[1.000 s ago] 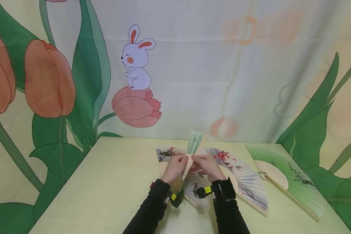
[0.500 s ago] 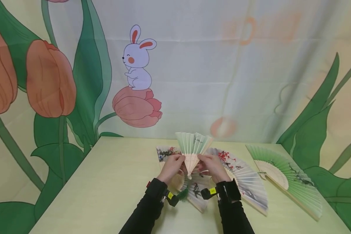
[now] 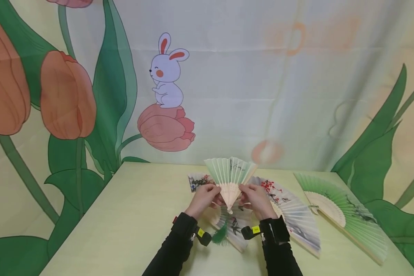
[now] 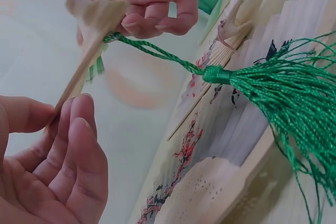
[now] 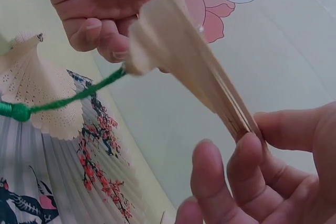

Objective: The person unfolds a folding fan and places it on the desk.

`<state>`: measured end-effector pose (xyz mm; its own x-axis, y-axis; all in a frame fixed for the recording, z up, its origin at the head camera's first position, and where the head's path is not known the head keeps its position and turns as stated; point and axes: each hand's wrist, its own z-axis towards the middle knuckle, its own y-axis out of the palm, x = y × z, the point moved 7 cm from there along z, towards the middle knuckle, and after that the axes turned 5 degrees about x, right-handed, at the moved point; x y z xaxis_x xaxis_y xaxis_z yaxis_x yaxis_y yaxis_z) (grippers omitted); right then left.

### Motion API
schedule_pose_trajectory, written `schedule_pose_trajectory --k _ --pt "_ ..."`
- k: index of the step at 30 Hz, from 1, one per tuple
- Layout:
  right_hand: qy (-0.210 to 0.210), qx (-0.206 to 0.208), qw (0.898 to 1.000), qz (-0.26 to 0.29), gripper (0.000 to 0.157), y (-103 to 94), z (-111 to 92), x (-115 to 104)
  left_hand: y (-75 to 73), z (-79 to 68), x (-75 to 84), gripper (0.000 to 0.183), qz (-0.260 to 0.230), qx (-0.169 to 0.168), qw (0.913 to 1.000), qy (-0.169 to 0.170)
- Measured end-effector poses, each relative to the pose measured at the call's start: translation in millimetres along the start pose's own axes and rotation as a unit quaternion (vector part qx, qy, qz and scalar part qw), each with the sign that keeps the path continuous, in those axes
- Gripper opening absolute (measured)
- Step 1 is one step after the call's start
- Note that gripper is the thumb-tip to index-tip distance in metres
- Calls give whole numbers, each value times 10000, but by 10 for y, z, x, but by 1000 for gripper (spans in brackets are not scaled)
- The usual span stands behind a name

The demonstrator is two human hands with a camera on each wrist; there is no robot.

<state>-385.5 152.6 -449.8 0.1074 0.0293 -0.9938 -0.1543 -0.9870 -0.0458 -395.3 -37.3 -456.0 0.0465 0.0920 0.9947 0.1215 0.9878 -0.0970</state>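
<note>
A pale green folding fan (image 3: pixel 230 174), partly spread, is held up above the table between both hands. My left hand (image 3: pixel 204 200) pinches its left outer rib between thumb and fingers. At the opposite edge my right hand (image 3: pixel 258 200) pinches the right rib the same way. In the right wrist view the wooden ribs (image 5: pixel 184 56) are seen edge-on near the pivot. From the pivot hangs a green tassel (image 4: pixel 283 90) on a braided cord. Below the hands lies a spread fan with plum blossoms (image 4: pixel 186 145), partly hidden by the hands.
A white fan with red blossoms (image 3: pixel 298 218) lies spread on the table (image 3: pixel 141 230) right of the hands. Farther right lies a bright green spread fan (image 3: pixel 358 218). Behind the table hangs a curtain (image 3: pixel 227 96) printed with tulips and a rabbit.
The green fan has gone from nearly folded to partly spread, its face now showing. Both hands have moved apart with its outer ribs. The tassel hangs more plainly in sight.
</note>
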Motion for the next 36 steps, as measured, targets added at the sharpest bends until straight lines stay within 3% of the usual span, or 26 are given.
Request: schedule_pose_trajectory --k 21,36 --pt "141 -95 9998 141 30 -47 -51 -1 -12 -18 -7 29 -171 79 9998 -78" --pt "410 -29 9977 532 22 -116 -49 43 -9 22 -40 26 -239 34 9996 -143"
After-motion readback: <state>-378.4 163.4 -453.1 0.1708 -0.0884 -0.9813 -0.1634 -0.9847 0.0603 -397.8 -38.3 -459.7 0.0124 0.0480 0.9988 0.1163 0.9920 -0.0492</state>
